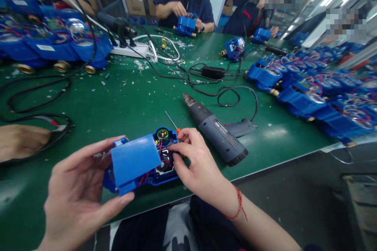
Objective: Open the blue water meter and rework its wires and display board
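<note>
My left hand [78, 190] grips a blue plastic meter housing [134, 162] from its left side, thumb below and fingers on top, over the near edge of the green table [123, 98]. The housing's lid is up, showing red wires and a round part inside. My right hand [194, 160] pinches at the wiring on the housing's right side, fingers bent together. A thin screwdriver with an orange handle [173, 123] lies just behind that hand. A grey heat gun [216, 131] lies on the table to the right of my right hand.
Rows of blue meter housings [318, 86] fill the right side, and more [50, 43] with brass fittings the far left. A white power strip [129, 50], black cables and an adapter [212, 71] cross the middle. Two people work opposite; another person's hand [20, 141] rests at left.
</note>
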Demonstrator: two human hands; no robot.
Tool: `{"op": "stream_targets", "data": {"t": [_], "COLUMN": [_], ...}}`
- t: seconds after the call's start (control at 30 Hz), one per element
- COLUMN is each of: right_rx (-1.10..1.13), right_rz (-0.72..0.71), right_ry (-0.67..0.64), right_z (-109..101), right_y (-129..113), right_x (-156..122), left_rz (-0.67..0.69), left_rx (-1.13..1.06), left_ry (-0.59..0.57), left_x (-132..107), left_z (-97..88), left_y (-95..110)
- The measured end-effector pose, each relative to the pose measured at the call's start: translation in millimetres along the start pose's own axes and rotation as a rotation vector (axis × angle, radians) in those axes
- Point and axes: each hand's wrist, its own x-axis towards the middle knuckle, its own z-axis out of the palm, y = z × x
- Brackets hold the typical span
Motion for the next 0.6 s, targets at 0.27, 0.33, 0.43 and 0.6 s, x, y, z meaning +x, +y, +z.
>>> {"op": "stream_targets", "data": {"t": [0.27,0.33,0.43,0.6], "right_rx": [-0.065,-0.12,-0.294,-0.456], "right_rz": [0.034,0.05,0.037,-0.002], "right_ry": [0.017,0.034,0.036,-0.018], "right_z": [4.4,6.6,8.2,7.1], "right_y": [-2.6,-4.8,-9.4,-14.8], "right_x": [4.0,6.0,11.1,17.3], "left_rz": [0.162,0.192,0.233,0.26], "left_rx": [-0.154,-0.158,-0.143,-0.119], "left_ry": [-0.057,-0.142,-0.236,-0.34], "left_x": [22.9,28.3,37.1,51.8], "left_z": [-11.3,-16.3,-22.2,-25.6], "left_y": [-9.0,-10.9,-13.6,-16.4]}}
